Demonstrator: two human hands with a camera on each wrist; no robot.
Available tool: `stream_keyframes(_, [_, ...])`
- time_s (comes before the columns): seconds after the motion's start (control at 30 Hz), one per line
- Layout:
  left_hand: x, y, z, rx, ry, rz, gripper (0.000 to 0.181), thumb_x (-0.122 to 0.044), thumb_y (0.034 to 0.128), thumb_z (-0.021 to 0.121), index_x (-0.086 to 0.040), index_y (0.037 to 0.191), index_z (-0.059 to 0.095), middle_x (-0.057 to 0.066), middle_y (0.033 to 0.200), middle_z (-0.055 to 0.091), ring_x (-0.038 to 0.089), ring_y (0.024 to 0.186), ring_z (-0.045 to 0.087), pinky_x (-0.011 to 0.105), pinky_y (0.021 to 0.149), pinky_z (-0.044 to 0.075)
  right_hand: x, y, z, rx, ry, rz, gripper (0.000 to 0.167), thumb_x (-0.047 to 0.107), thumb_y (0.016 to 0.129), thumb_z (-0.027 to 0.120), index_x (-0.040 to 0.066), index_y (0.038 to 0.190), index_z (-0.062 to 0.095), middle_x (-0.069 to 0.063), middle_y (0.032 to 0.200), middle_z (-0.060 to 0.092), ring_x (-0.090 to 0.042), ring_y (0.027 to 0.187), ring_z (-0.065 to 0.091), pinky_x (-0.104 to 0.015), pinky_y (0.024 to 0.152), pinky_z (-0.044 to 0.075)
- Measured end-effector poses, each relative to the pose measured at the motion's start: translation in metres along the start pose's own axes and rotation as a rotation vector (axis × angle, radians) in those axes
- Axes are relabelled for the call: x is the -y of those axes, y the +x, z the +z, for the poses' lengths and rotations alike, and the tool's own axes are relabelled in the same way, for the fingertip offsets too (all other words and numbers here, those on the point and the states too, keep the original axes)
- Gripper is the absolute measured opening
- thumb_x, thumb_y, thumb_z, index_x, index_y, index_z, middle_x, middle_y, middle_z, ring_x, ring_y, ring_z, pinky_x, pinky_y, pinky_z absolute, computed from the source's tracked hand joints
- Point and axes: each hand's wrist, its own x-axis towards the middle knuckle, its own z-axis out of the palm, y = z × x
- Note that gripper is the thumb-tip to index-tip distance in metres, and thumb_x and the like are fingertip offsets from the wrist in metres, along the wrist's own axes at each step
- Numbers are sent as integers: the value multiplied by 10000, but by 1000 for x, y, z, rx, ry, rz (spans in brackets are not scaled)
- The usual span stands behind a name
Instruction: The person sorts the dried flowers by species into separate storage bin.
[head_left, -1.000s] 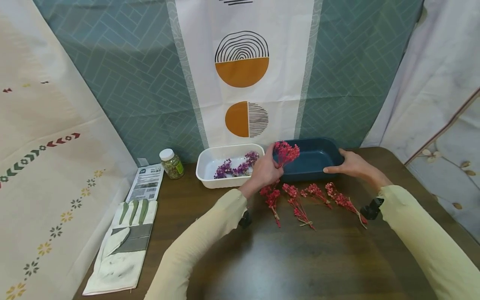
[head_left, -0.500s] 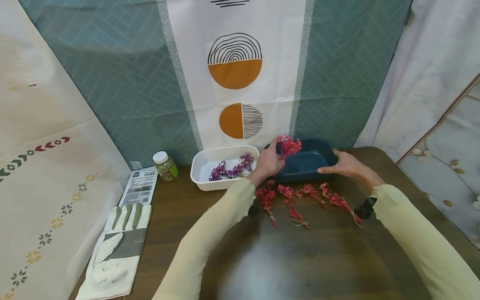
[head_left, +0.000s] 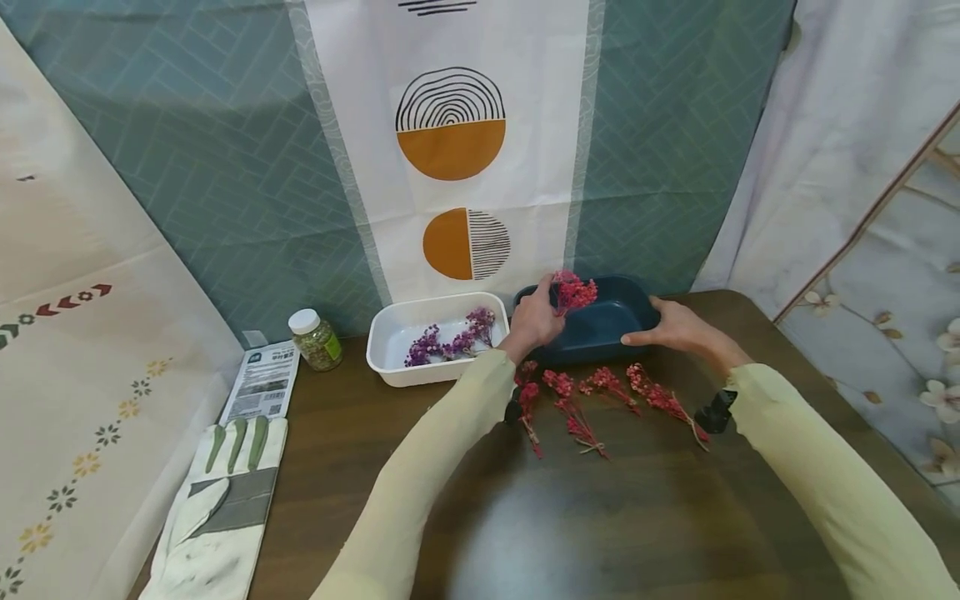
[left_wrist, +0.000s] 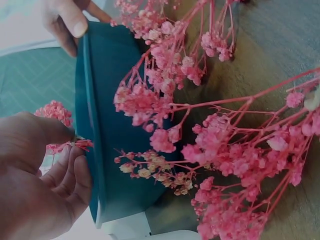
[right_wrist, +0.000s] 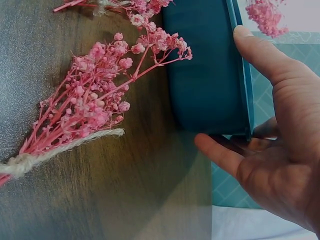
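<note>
My left hand pinches the stems of a bunch of pink dried flowers over the left end of a dark blue rectangular tub. In the left wrist view the stem ends stick out between thumb and fingers, beside the tub's rim. At the tub's right end my right hand grips the corner. Its thumb lies on the rim and its other fingers go round the end, as the right wrist view shows. Several more pink bunches, tied with twine, lie on the table in front of the tub.
Left of the tub stands a white tub with purple dried flowers in it. Farther left are a lidded jar, a printed packet and white work gloves. A fabric backdrop hangs behind the table.
The view has swung slightly right, so everything sits farther left in it. My left hand has shifted slightly right against the tub with the pink bunch; my right hand keeps its grip.
</note>
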Motion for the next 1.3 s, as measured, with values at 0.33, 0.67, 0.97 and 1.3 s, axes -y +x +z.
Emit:
stream_keyframes(0.33, [10,-2,10,-3,50,-7,747,-155,918,686,-210,1568,322,41,847,644,195,618,560,306,531,418,3,3,10,17,16,-9,1192,567,843,735,-216,1483,104,-432,1520,163,-564,1380,235,-643,1073,283])
stream_keyframes(0.67, [23,-25,-1,-98,-32,122,606,-160,935,593,-118,1517,430,11,1001,676,164,775,619,336,680,494,3,2,5,20,33,-5,1180,543,848,745,-190,1501,91,-418,1532,151,-550,1392,218,-638,1077,278])
stream_keyframes(0.97, [42,-87,-11,-222,-73,186,524,-154,904,671,-19,1393,543,9,825,657,148,675,596,337,608,490,0,1,0,16,15,3,1184,556,851,735,-191,1500,85,-421,1531,148,-558,1386,220,-647,1072,279])
stream_keyframes(1.3, [58,-158,-2,-141,31,-41,751,-410,801,778,-43,1397,505,-45,688,571,222,686,629,447,584,511,2,-2,-1,22,3,-12,1175,563,865,714,-196,1497,77,-428,1527,140,-567,1383,211,-656,1067,275])
